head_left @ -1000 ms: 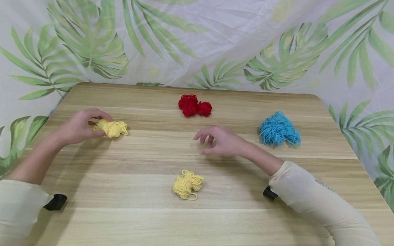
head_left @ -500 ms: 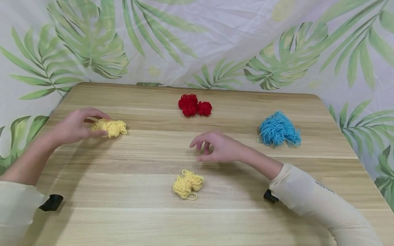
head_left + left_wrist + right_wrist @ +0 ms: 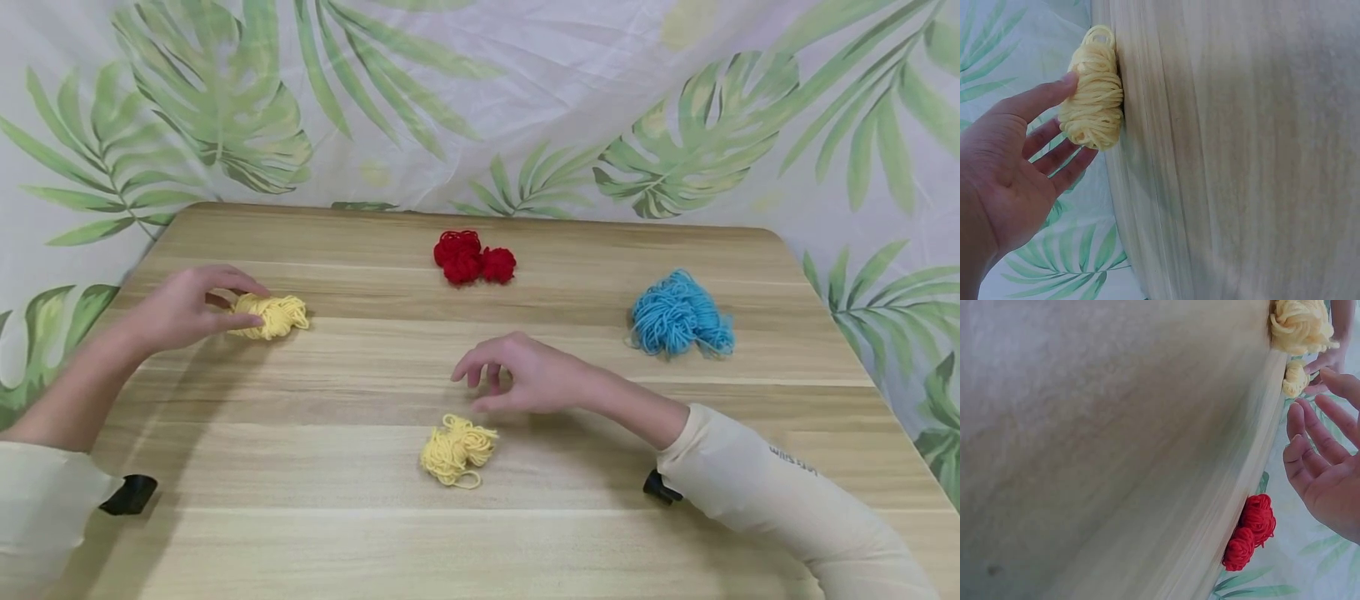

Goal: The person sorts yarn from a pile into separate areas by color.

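At the table's left, a yellow yarn bundle (image 3: 279,317) lies between the thumb and fingers of my left hand (image 3: 183,308). In the left wrist view, the thumb lies against the wound yarn (image 3: 1094,100) while the other fingers pass behind it. My right hand (image 3: 528,372) hovers over the middle of the table, fingers loosely bent and holding nothing. Just below it in the head view is a second yellow yarn bundle (image 3: 456,452), a loose loop at its front. The right wrist view shows that hand (image 3: 1329,462) apart from the yarn.
Red yarn (image 3: 474,258) sits near the far edge of the wooden table (image 3: 300,533). A larger blue yarn bundle (image 3: 678,315) lies at the right, beyond the right forearm. Behind the table hangs a leaf-patterned cloth (image 3: 540,83).
My right hand has moved toward me and slightly left, closer to the near yellow yarn bundle. My left hand and its yarn have shifted only slightly; the red and blue yarn stay put.
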A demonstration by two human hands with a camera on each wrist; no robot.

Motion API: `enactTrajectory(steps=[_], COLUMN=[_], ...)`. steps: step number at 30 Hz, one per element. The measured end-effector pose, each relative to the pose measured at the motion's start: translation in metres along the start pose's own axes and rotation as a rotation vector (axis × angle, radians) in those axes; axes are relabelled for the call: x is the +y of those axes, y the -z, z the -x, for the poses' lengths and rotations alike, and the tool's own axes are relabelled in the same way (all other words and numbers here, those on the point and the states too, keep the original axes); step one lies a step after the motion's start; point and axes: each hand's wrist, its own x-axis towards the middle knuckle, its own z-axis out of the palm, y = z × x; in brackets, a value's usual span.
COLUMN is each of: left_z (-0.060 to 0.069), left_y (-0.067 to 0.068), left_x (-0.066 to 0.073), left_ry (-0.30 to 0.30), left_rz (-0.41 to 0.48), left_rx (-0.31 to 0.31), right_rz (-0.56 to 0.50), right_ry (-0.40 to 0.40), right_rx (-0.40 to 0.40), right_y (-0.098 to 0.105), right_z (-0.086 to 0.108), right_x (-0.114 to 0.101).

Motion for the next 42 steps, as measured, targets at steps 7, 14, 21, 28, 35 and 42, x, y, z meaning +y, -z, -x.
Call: enactTrajectory(steps=[7, 14, 21, 28, 35, 42], left_z=[-0.001, 0.0, -0.001, -0.001, 0.0, 0.0], left_y=[0.0, -0.003, -0.006, -0.007, -0.008, -0.009], left_x=[0.0, -0.003, -0.003, -0.002, -0.002, -0.002], left_ry=[0.001, -0.003, 0.015, 0.03, 0.062, 0.085], left_rz=[-0.021, -0.01, -0.02, -0.035, -0.022, -0.024], left_rx=[-0.004, -0.004, 0.004, 0.012, 0.008, 0.0], right_rz=[-0.011, -0.033, -0.077, -0.023, 0.05, 0.049], right_ry=[0.036, 0.019, -0.02, -0.012, -0.01, -0.021], right_rx=[-0.028, -0.076, -0.133, -0.19, -0.21, -0.215], right_y=[-0.003, -0.007, -0.012, -0.017, -0.016, -0.017], right_z=[0.002, 0.003, 0.002, -0.002, -0.004, -0.005], right_x=[-0.004, -0.006, -0.01, -0.009, -0.011, -0.012])
